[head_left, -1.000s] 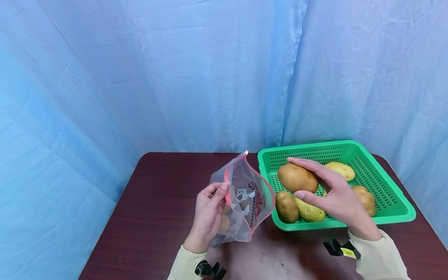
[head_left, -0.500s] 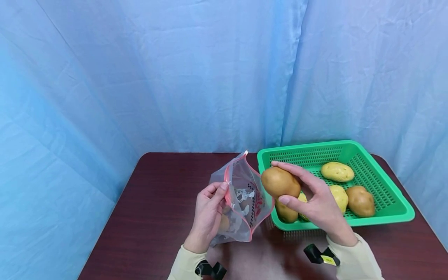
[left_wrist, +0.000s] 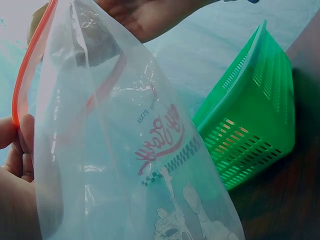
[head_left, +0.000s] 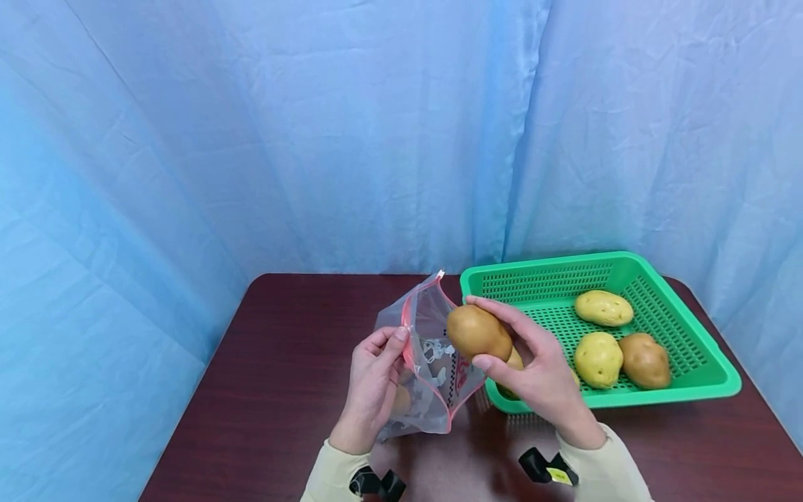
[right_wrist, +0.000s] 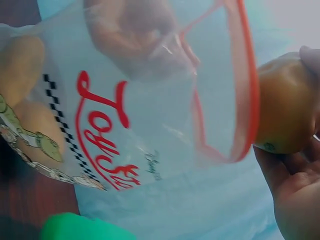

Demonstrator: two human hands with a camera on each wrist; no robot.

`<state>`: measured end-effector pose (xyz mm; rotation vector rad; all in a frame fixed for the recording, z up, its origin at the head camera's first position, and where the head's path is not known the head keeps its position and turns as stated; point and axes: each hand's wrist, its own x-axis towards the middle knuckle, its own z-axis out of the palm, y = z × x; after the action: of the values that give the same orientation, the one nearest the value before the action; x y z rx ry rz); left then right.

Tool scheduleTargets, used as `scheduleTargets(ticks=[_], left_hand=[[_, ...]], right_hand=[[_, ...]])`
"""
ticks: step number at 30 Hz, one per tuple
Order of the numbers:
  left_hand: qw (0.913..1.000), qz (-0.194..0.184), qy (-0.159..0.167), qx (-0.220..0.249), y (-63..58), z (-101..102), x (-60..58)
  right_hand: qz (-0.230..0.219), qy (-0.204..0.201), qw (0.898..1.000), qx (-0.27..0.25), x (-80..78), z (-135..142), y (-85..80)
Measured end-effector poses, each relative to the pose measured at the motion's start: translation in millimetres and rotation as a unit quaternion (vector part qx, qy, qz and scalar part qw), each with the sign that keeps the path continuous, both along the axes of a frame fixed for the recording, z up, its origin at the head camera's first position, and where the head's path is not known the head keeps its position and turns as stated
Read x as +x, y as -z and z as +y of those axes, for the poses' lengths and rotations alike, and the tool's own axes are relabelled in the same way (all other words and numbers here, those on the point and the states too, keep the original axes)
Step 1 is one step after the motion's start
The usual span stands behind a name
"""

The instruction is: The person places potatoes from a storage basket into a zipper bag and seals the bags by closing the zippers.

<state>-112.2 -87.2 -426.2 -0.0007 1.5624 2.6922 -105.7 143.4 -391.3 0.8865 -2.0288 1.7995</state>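
Observation:
My left hand (head_left: 373,383) pinches the red rim of a clear zip bag (head_left: 433,397) between thumb and fingers, and the bag's mouth gapes toward the right. Printed red lettering shows on the bag in both wrist views. Low inside it, the right wrist view shows two brown potatoes (right_wrist: 37,125) through the plastic. My right hand (head_left: 542,373) grips a brown potato (head_left: 477,332) between thumb and fingers, right at the bag's mouth. In the right wrist view that held potato (right_wrist: 285,105) lies beside the red rim; whether it touches the rim I cannot tell.
A green basket (head_left: 702,348) stands on the dark table (head_left: 282,390) at the right. In it lie a yellow potato (head_left: 603,308), another yellow potato (head_left: 598,360) and a brown potato (head_left: 645,360); others are partly behind my right hand. A blue curtain (head_left: 376,139) hangs behind the table.
My right hand has moved left with the brown potato, from over the green basket to the bag's mouth. The left hand and the bag have stayed in place.

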Motion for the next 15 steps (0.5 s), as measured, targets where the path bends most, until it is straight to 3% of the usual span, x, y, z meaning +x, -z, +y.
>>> scheduleTargets(ticks=[6, 11, 15], left_hand=[[1.0, 0.003, 0.0, 0.003, 0.2, -0.3, 0.3], [1.0, 0.003, -0.004, 0.006, -0.9, -0.9, -0.4], [0.9999, 0.007, -0.008, 0.007, -2.7, -1.7, -1.1]], right_hand=[[0.052, 0.067, 0.994, 0.069, -0.1, -13.3, 8.1], [0.124, 0.099, 0.98, 0.12, -2.1, -21.3, 14.9], [0.145, 0.112, 0.969, 0.167, -2.6, -22.5, 17.1]])
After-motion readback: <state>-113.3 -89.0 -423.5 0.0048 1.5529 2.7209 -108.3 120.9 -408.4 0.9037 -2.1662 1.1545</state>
